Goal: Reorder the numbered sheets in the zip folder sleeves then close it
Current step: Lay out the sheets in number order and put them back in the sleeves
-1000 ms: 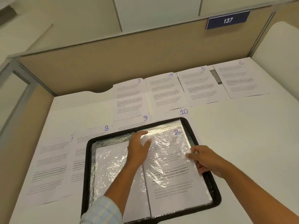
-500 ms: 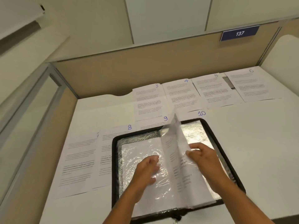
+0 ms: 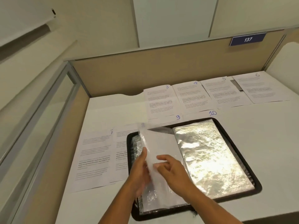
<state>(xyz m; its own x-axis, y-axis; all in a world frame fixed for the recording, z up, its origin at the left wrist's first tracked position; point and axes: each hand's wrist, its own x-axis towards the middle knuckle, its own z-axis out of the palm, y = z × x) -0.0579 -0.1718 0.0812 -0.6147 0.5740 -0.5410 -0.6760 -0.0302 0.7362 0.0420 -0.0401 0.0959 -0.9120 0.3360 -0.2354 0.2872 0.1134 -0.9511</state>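
The black zip folder (image 3: 253,180) lies open flat on the near part of the table (image 3: 267,143), right in front of the person, where both hands can work its pages. One clear sleeve (image 3: 161,143) with a white page in it stands tilted, leaning left over the spine, partway through a page turn. The left hand (image 3: 140,172) is open, its straight fingers laid against the sleeve's left face to catch it and ease it down. The right hand (image 3: 173,170) has bent fingers on the sleeve's right face. I cannot tell whether it pinches the plastic or only pushes it. The sleeve on the right side (image 3: 210,156) lies flat and glares under the light, apparently with no sheet in it.

The loose sheets are spread in number order, probably so the next one is easy to pick. Sheet 3 (image 3: 160,102), sheet 4 (image 3: 192,96), sheet 5 (image 3: 224,92) and sheet 6 (image 3: 260,88) run left to right along the far edge. Sheet 9 (image 3: 166,121) and sheet 10 (image 3: 199,114) poke out from under the folder's far rim. Sheet 7 (image 3: 93,159) lies to the folder's left, beside another sheet (image 3: 120,147) whose number, faint behind the raised sleeve, may be an 8.

The numbers are handwritten in blue at the top right corners, and the printed text is too small to read. A blue sign (image 3: 247,39) on the partition reads 137.
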